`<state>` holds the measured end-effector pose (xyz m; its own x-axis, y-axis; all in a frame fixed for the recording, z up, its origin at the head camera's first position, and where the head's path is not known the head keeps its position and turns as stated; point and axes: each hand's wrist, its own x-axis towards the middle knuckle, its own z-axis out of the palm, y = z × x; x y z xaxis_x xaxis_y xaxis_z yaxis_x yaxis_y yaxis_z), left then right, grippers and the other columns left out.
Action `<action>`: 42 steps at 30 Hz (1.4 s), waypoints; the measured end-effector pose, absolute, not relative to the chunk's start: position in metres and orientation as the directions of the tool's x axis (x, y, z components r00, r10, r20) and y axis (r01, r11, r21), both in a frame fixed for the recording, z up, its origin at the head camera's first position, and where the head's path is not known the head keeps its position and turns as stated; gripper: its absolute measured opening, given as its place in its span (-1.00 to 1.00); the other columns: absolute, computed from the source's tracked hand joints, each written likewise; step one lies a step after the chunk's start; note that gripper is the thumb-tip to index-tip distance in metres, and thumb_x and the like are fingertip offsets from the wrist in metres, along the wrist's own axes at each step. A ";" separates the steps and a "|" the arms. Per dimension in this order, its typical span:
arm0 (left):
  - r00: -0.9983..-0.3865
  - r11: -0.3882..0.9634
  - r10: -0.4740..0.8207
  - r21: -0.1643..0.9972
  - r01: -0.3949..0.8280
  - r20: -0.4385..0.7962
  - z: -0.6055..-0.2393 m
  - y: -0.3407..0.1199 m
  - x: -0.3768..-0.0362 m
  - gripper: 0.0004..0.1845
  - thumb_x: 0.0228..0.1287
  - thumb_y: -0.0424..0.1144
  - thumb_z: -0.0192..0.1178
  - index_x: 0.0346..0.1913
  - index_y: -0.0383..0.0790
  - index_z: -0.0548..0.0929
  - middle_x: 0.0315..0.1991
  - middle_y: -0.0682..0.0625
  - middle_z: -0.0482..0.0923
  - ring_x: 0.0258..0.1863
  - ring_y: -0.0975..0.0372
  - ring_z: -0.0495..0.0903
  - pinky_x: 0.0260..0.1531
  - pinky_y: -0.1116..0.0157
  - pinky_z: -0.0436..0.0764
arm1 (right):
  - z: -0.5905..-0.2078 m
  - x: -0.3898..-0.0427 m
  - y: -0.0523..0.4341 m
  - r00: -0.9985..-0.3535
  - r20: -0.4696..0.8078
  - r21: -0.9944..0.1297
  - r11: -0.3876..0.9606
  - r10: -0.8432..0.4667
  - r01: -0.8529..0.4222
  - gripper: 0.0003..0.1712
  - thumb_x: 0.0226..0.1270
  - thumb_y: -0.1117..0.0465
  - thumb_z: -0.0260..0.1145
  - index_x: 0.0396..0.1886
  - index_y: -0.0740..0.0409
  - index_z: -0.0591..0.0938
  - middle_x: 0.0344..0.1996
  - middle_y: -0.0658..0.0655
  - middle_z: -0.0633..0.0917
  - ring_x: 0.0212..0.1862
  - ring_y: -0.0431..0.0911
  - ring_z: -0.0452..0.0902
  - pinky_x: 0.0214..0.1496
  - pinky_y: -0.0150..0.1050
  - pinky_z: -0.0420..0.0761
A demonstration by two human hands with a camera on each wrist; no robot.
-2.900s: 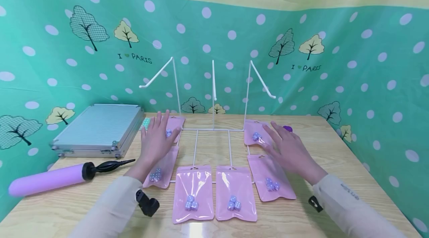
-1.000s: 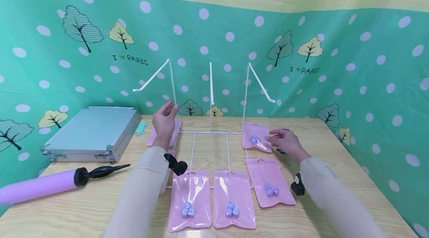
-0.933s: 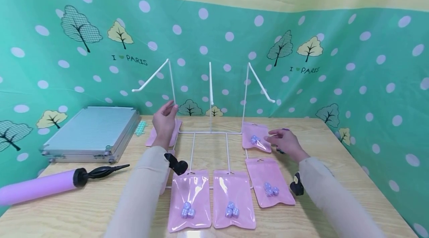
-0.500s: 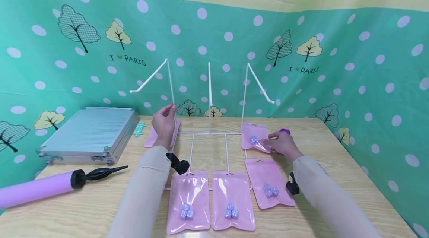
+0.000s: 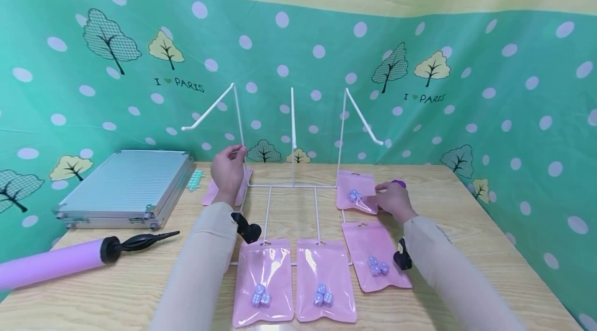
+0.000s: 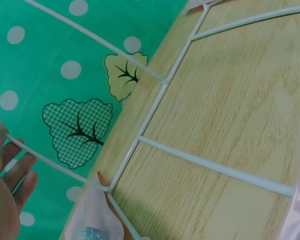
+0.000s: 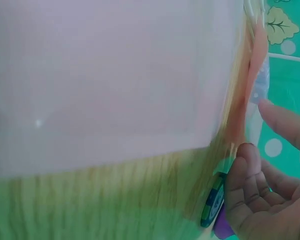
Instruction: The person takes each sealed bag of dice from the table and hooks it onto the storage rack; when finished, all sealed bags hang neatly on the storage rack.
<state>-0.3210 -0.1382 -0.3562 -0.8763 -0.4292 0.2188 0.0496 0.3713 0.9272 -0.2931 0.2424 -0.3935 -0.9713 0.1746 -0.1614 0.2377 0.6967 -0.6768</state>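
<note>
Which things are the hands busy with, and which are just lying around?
Busy with:
- wire rack, left hand holds its left post
- pink bag at the back right, right hand pinches its edge
- other pink bags with dice, laid around the rack

Just lying around:
- purple pump
- silver case
- small purple thing behind the right hand

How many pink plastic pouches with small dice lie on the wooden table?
5 show: two front centre, one front right, one back right at the right hand, one back left behind the left hand. The left arm may hide another.
</note>
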 end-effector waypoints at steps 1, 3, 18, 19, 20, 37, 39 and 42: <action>-0.878 0.378 -0.426 0.925 0.049 0.220 -0.356 -0.138 -0.321 -0.67 0.54 -0.11 0.16 0.19 -0.19 0.68 0.05 -0.17 0.70 0.02 0.02 0.67 0.01 0.10 0.63 | -0.393 -0.293 0.242 -0.969 -0.166 -0.687 0.683 0.181 0.246 -0.26 0.23 0.16 0.49 0.31 0.44 0.48 0.19 0.45 0.58 0.09 0.20 0.52 0.22 0.07 0.53; -0.879 0.385 -0.423 0.922 0.048 0.222 -0.356 -0.139 -0.322 -0.67 0.55 -0.10 0.16 0.19 -0.19 0.68 0.04 -0.17 0.71 0.01 0.02 0.68 0.00 0.11 0.63 | -0.393 -0.293 0.241 -0.964 -0.178 -0.701 0.663 0.197 0.265 -0.25 0.22 0.18 0.48 0.34 0.42 0.46 0.25 0.45 0.54 0.12 0.18 0.49 0.24 0.05 0.52; -0.876 0.394 -0.411 0.916 0.079 0.253 -0.352 -0.144 -0.323 -0.69 0.52 -0.13 0.20 0.18 -0.17 0.69 0.02 -0.19 0.72 -0.02 0.01 0.72 -0.05 0.11 0.65 | -0.393 -0.291 0.244 -0.947 -0.296 -0.830 0.456 0.128 0.321 -0.36 0.43 0.27 0.27 0.39 0.52 0.35 0.20 0.47 0.55 0.08 0.15 0.59 0.11 -0.07 0.64; -0.877 0.394 -0.410 0.916 0.078 0.251 -0.352 -0.144 -0.323 -0.69 0.51 -0.13 0.21 0.18 -0.16 0.69 0.02 -0.19 0.72 -0.03 0.01 0.72 -0.05 0.11 0.65 | -0.393 -0.291 0.244 -0.945 -0.306 -0.836 0.442 0.119 0.326 -0.36 0.45 0.27 0.24 0.40 0.52 0.33 0.22 0.48 0.53 0.13 0.18 0.59 0.16 -0.04 0.63; -0.878 0.397 -0.408 0.914 0.076 0.250 -0.351 -0.144 -0.323 -0.68 0.51 -0.13 0.21 0.19 -0.16 0.69 0.02 -0.19 0.73 -0.03 0.01 0.73 -0.05 0.11 0.65 | -0.393 -0.291 0.244 -0.944 -0.312 -0.841 0.430 0.109 0.328 -0.36 0.46 0.27 0.23 0.41 0.52 0.32 0.24 0.49 0.52 0.16 0.20 0.58 0.19 -0.01 0.62; -0.888 0.454 -0.385 0.889 0.057 0.253 -0.343 -0.142 -0.322 -0.69 0.52 -0.17 0.19 0.18 -0.22 0.68 0.00 -0.22 0.72 -0.05 -0.01 0.72 -0.04 0.06 0.65 | -0.390 -0.292 0.239 -0.931 -0.347 -0.852 0.377 0.113 0.363 -0.29 0.47 0.28 0.18 0.47 0.55 0.20 0.39 0.54 0.35 0.35 0.31 0.42 0.29 0.05 0.52; -0.887 0.468 -0.382 0.882 0.056 0.258 -0.343 -0.142 -0.322 -0.68 0.53 -0.16 0.19 0.18 -0.22 0.68 0.00 -0.22 0.72 -0.06 -0.01 0.72 -0.04 0.06 0.65 | -0.390 -0.291 0.238 -0.932 -0.344 -0.849 0.386 0.111 0.359 -0.29 0.51 0.24 0.19 0.47 0.56 0.19 0.38 0.54 0.36 0.33 0.31 0.44 0.27 0.05 0.55; -0.884 0.492 -0.380 0.869 0.056 0.272 -0.344 -0.142 -0.322 -0.69 0.53 -0.16 0.19 0.17 -0.22 0.69 -0.02 -0.22 0.73 -0.07 -0.01 0.72 -0.06 0.06 0.65 | -0.391 -0.290 0.239 -0.938 -0.334 -0.853 0.392 0.098 0.344 -0.28 0.56 0.19 0.17 0.48 0.56 0.17 0.36 0.54 0.38 0.31 0.31 0.46 0.25 0.06 0.57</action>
<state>-0.3217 -0.1422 -0.3436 -0.8844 -0.3796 0.2715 0.0558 0.4917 0.8690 -0.2904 0.2387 -0.3906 -0.9377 0.0978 -0.3335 0.3443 0.3922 -0.8530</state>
